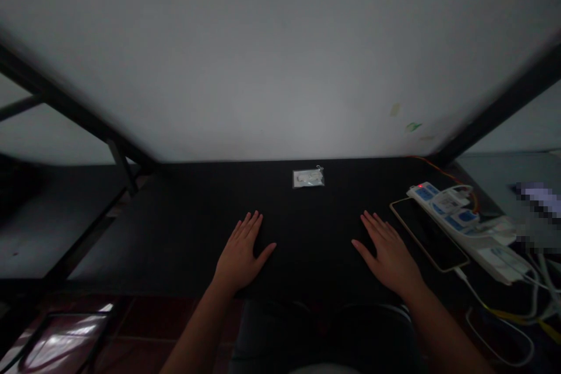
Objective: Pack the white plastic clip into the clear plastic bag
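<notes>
My left hand (241,254) lies flat on the black tabletop (197,198), palm down, thumb spread from the fingers. Palm down as well, my right hand (388,251) rests on the table to the right, its thumb apart and pointing inward. Neither hand holds anything. Beyond and between them, close to the wall, is a small clear plastic packet (309,178) with a white item inside that I cannot make out. A smartphone (429,234) with a dark screen lies just right of my right hand, not touching it.
A white power strip (471,228) with a red light and plugged-in adapters lies beside the phone. A white cable (471,289) runs from the phone over the front edge. Black metal frame bars (79,111) slope at both sides, and a pale wall (272,70) stands behind.
</notes>
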### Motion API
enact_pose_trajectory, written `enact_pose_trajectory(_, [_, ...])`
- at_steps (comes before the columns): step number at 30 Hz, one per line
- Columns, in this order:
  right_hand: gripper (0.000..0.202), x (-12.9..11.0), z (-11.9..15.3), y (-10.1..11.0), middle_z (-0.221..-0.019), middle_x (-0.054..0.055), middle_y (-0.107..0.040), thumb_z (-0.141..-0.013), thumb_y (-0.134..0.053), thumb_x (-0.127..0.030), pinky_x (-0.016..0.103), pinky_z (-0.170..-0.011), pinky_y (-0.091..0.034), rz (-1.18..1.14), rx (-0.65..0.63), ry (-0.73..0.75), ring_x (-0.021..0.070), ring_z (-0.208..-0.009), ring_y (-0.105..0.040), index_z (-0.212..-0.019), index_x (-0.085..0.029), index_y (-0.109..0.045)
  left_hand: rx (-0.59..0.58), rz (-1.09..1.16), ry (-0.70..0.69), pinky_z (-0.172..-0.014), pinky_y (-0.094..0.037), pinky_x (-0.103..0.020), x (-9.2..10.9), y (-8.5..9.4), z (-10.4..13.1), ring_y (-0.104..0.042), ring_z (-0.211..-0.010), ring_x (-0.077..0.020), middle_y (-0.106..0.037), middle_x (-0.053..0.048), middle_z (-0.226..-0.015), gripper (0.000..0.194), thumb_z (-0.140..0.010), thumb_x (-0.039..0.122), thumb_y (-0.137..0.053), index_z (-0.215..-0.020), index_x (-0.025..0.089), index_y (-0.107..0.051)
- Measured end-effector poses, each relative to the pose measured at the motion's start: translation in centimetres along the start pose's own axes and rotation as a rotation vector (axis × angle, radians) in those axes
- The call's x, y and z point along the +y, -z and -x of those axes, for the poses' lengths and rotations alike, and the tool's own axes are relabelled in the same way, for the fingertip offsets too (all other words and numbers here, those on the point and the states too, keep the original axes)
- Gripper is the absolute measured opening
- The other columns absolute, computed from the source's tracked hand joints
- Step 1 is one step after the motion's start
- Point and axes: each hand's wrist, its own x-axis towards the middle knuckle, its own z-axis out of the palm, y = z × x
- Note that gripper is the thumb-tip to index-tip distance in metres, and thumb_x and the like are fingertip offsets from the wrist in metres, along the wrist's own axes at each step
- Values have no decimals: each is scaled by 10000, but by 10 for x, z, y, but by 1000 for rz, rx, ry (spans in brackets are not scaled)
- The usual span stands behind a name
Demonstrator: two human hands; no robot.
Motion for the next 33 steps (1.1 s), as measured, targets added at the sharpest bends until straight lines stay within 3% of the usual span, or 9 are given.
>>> enact_pose_trajectory(10, [679,1,-5,-3,-1567,172,-513,-999,-446,-567,634,-1179,-386,-48,25,-12,373,-1446,-488,-1563,-192,-415,-8,57,6,-1235,-355,-575,0,0,-10,-410,-1505,-335,-510,-155,-1567,671,-952,576,-544,-1497,192,-467])
enact_pose_trajectory(14, [713,-5,-32,0,-1603,180,-461,-977,-498,-558,633,-1190,-366,-72,9,15,381,-1452,-473,-1579,-194,-383,-48,125,-62,-1226,-369,-547,6,-2,-43,-422,-1498,-330,-496,-177,-1570,655,-937,549,-583,-1464,172,-486])
enact_pose_trajectory(18, [736,-16,-79,5,-1636,159,-418,-954,-561,-501,604,-1209,-360,-114,-2,82,373,-1492,-418,-1596,-203,-358,-22,187,-104,-1226,-356,-541,16,-8,-98,-384,-1520,-328,-437,-194,-1609,730,-913,519,-627,-1513,163,-416])
enact_pose_trajectory(22, [725,-27,-128,4,-1614,174,-446,-919,-627,-421,588,-1205,-376,-122,-11,104,386,-1473,-442,-1564,-167,-415,3,218,-128,-1223,-353,-536,26,-19,-152,-391,-1513,-345,-422,-209,-1615,840,-835,452,-734,-1535,145,-387])
enact_pose_trajectory(24, [692,-31,-148,0,-1582,185,-486,-915,-635,-394,598,-1178,-402,-131,-9,113,385,-1439,-484,-1543,-177,-444,-9,227,-142,-1209,-369,-542,31,-25,-172,-438,-1482,-351,-476,-202,-1580,789,-818,425,-756,-1495,158,-451])
enact_pose_trajectory(29, [504,-38,-171,-13,-1429,200,-626,-922,-621,-296,555,-1124,-453,-176,-28,82,352,-1339,-574,-1403,-148,-581,18,262,-157,-1171,-414,-531,38,-42,-192,-584,-1344,-333,-656,-175,-1392,509,-863,346,-715,-1325,157,-617])
enact_pose_trajectory(33, [421,-39,-170,-25,-1315,184,-689,-931,-595,-248,571,-1052,-482,-206,92,45,353,-1260,-606,-1344,-176,-624,106,280,-144,-1151,-426,-548,40,-49,-187,-603,-1307,-323,-683,-152,-1350,435,-896,313,-668,-1311,185,-637])
